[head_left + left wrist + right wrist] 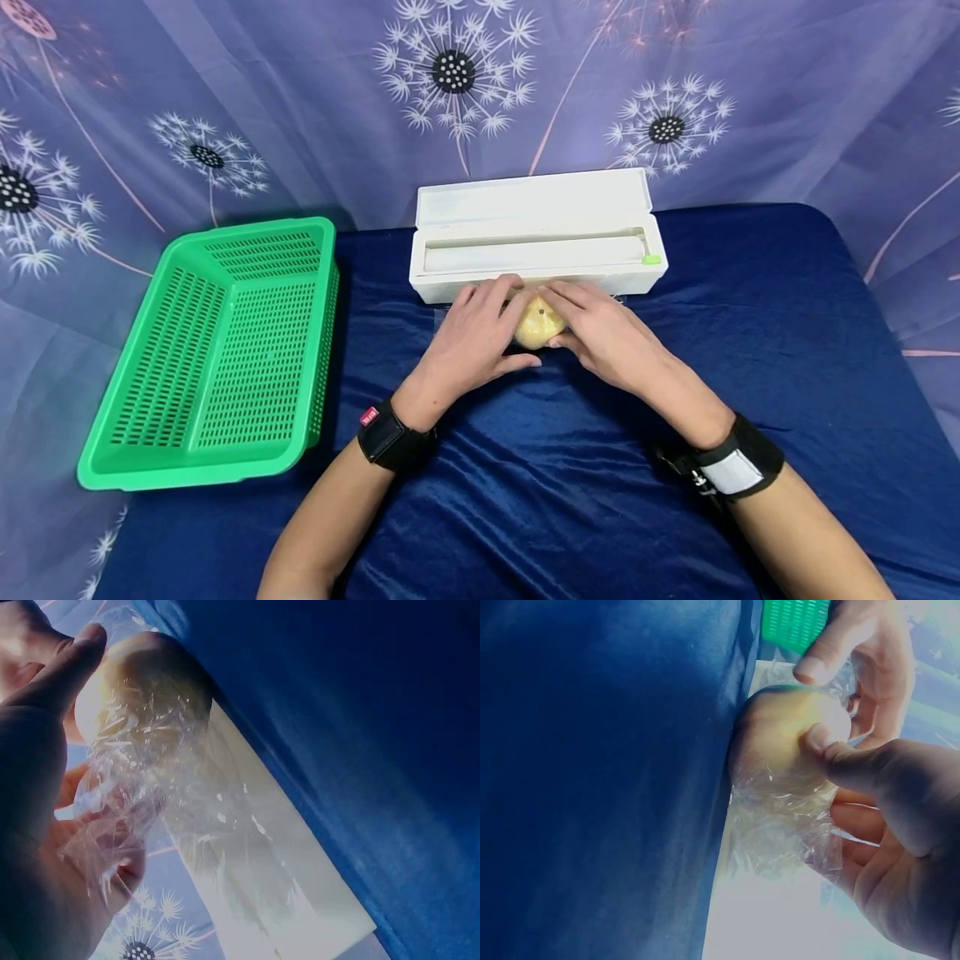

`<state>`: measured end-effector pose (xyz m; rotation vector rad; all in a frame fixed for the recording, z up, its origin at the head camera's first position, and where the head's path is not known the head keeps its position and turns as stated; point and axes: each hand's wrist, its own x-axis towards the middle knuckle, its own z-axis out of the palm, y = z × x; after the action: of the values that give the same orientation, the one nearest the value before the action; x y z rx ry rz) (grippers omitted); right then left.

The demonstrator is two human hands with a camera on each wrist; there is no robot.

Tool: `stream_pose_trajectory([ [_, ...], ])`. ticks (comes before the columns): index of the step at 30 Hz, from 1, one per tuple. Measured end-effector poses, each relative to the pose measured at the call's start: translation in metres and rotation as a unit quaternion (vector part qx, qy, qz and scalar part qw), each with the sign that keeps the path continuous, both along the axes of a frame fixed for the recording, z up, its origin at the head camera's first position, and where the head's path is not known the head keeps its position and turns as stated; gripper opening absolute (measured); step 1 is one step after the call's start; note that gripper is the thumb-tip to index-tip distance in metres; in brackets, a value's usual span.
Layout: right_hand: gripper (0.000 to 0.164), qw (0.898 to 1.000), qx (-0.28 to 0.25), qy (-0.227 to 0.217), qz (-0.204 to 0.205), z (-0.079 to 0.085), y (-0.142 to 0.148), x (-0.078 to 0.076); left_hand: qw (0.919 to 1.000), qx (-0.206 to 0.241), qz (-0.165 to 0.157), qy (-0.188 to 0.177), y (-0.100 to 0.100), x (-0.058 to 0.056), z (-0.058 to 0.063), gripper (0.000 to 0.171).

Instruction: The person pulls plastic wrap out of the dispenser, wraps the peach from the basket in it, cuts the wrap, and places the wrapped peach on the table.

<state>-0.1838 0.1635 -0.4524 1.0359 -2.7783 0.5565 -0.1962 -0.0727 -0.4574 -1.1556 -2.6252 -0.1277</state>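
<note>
Between the two hands is a round yellow fruit (537, 331) with a small dark spot on top, partly covered in crinkled cling film (142, 787). My right hand (615, 335) holds the fruit, its thumb pressed on the near side and its fingers over the far side. On the other side, my left hand (474, 333) has its fingers bent round the film at the fruit's far left, while its thumb sticks out straight below the fruit. Film bunches against the fingers of both hands in the wrist views. The far side of the fruit is hidden.
Right behind the hands stands a long white cling film box (540, 283), lid raised, with a film roll (532, 254) inside and a green tab (652, 260) at its right end. A green slotted basket (322, 333) sits at the left on the blue cloth (517, 500).
</note>
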Motion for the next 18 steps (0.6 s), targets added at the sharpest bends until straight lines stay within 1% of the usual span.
stream_pose_trajectory([
  [4,0.066,1.000,0.002,-0.003,0.004,0.0009,0.0006,-0.0005,0.9999,-0.005,-0.007,0.011,0.0032,0.0015,-0.0014,0.092],
  [8,0.065,1.000,-0.012,-0.017,0.011,0.0005,0.0021,-0.0018,0.9997,-0.018,-0.010,0.010,0.0062,0.0027,-0.0036,0.089],
  [12,0.065,0.999,-0.031,-0.035,0.016,-0.0003,0.0035,-0.0035,0.9995,-0.028,-0.002,0.012,0.0068,0.0037,-0.0047,0.089],
  [18,0.064,0.998,-0.037,-0.045,0.023,-0.0003,0.0053,-0.0043,0.9996,-0.024,0.007,0.010,0.0073,0.0042,-0.0058,0.087],
])
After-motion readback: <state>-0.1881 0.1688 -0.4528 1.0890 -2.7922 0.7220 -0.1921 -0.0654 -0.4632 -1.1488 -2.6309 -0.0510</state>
